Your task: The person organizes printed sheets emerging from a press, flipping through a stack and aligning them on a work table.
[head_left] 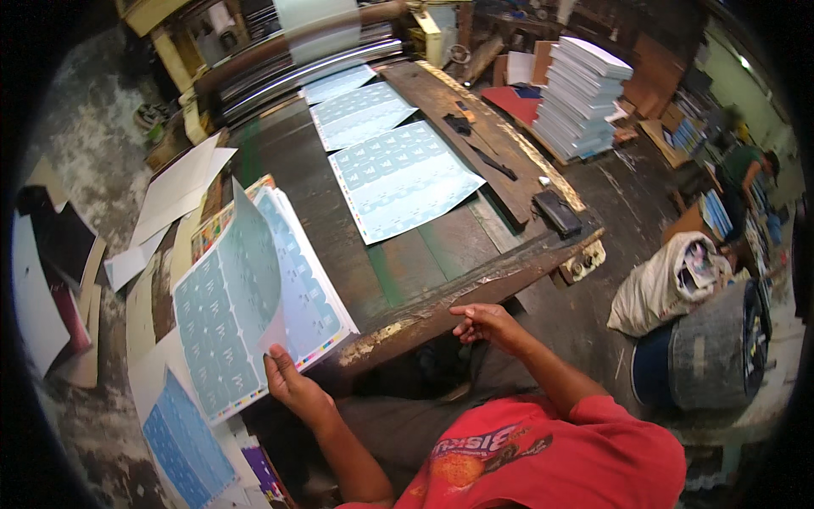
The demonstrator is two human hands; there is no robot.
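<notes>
My left hand (pixel 294 383) pinches the near edge of a printed sheet (pixel 212 318) with pale teal patterns, thumb on top. The sheet curls upward along its right side. Under it, at the left of the machine table, lies a stack of similar printed sheets (pixel 309 297) with coloured marks along the edge. Just off the table's front edge, my right hand (pixel 490 327) hangs in the air, empty, its index finger stretched out and the others loosely curled. Beyond it, a large printed sheet (pixel 407 178) lies on the table, with another sheet (pixel 360 110) behind it toward the rollers.
Metal rollers (pixel 314 64) span the table's far end. A dark box-like object (pixel 556 214) sits at the front right corner. Right of the table stand a tall paper stack (pixel 585 97), a stuffed white sack (pixel 670 284) and a blue drum (pixel 699 348). A person (pixel 746 178) bends at far right.
</notes>
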